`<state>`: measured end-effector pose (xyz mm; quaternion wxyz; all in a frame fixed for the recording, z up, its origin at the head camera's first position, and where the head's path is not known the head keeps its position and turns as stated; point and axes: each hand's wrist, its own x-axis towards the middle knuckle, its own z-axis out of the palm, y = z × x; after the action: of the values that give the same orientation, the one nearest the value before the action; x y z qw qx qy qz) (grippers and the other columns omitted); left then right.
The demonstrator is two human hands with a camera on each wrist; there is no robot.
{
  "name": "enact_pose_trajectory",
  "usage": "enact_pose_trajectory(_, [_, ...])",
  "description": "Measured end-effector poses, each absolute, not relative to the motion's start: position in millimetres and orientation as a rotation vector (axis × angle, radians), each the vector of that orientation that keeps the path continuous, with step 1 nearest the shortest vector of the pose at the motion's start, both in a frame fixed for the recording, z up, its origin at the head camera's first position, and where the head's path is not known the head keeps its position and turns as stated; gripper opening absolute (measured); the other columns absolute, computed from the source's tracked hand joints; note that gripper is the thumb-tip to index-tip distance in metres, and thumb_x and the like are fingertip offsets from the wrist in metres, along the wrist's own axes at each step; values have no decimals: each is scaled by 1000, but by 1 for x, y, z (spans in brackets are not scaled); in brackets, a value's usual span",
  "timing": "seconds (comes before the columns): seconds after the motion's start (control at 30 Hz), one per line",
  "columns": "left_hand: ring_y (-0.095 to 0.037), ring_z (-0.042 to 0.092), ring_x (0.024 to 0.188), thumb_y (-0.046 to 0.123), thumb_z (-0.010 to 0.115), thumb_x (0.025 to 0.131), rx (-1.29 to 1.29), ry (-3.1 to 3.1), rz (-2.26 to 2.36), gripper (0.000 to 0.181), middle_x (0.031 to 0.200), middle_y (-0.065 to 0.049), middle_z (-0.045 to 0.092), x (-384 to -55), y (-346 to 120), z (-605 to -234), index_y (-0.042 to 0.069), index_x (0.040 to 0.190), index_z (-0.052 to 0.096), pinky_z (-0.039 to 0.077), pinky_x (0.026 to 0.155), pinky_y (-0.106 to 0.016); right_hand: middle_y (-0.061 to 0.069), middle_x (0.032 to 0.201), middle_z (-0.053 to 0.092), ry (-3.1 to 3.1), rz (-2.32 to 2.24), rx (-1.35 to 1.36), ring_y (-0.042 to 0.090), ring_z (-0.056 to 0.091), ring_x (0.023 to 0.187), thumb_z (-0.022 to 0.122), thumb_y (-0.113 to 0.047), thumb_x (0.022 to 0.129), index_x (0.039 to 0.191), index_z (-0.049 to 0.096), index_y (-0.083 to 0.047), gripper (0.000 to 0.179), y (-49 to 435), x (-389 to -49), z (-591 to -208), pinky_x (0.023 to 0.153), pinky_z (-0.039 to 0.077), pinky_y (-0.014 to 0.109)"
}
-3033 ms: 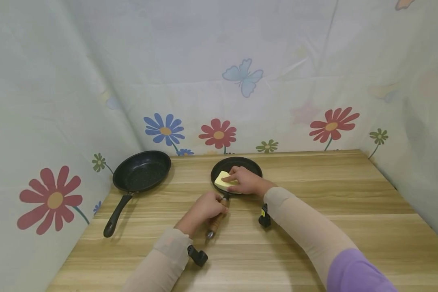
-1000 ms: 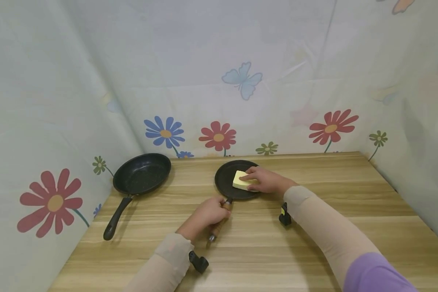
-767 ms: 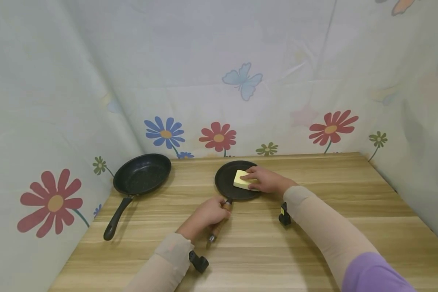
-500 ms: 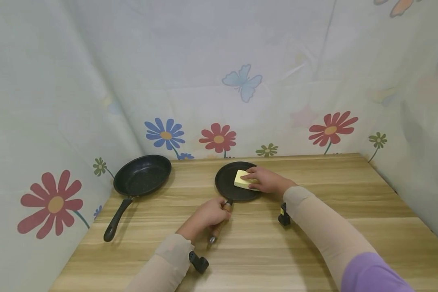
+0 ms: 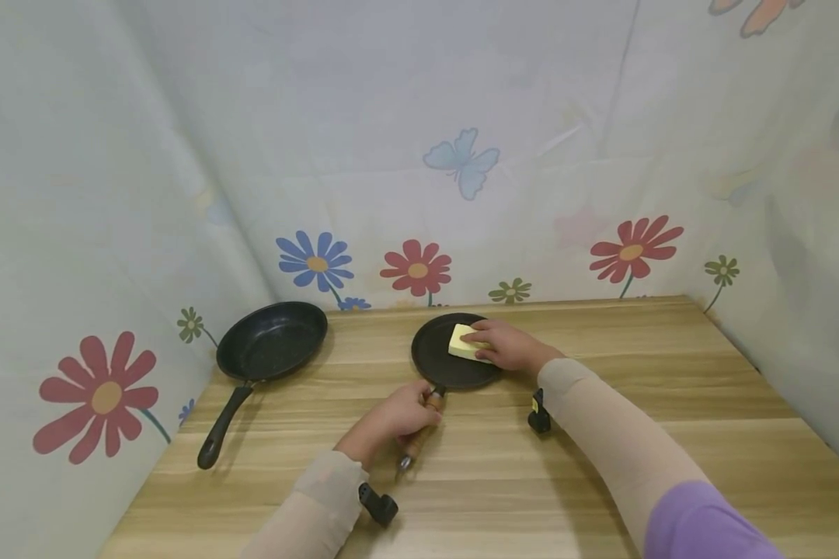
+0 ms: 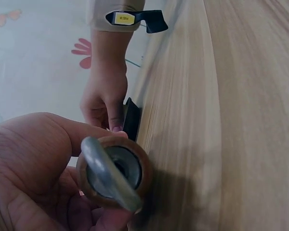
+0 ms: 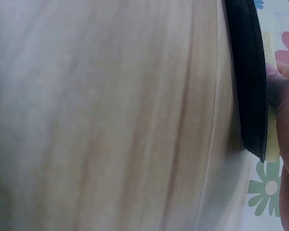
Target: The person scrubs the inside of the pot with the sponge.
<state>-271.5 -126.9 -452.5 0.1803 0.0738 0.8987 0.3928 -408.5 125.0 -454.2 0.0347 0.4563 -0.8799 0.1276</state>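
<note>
A small, shallow black frying pan (image 5: 433, 353) sits near the back of the table, its wooden handle (image 5: 419, 441) pointing toward me. My left hand (image 5: 402, 409) grips that handle close to the pan; in the left wrist view the handle's end (image 6: 142, 168) with a metal hanging loop (image 6: 108, 175) faces the camera. A pale yellow sponge (image 5: 461, 343) lies on the pan's right half. My right hand (image 5: 506, 344) pinches it between thumb and fingers, pressed on the pan. In the right wrist view the sponge (image 7: 272, 139) shows behind the pan's rim, partly hidden by the hand.
A larger, deeper black frying pan (image 5: 273, 341) stands at the table's back left, its black handle (image 5: 224, 427) pointing to the front. The wooden table (image 5: 671, 435) meets a flower-printed cloth wall (image 5: 531, 194) at the back and sides.
Since 3 seconds ago, my right hand has slid the sponge from the pan's left side to its right. In the last half second the hands barely shift; the left keeps hold of the handle.
</note>
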Motion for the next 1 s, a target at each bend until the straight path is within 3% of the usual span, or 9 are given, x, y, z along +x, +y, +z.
enact_pose_trajectory(0.53, [-20,57,56,13,71,91,210,2542,1084,22,82,-11,57,-268,-126,-445,7,101,52,45,41,-28,30,146,46,-2723,440,1329,47,43,135,61,-15,101,142,56,-3,43,122,-416,-459,112,34,58])
enact_pose_trajectory(1.0, [-20,58,58,13,72,91,226,2541,1059,23,85,-11,56,-269,-127,-446,6,100,52,46,43,-28,33,139,52,-2626,388,1300,48,50,127,64,-10,98,135,61,-1,38,116,-429,-467,109,37,58])
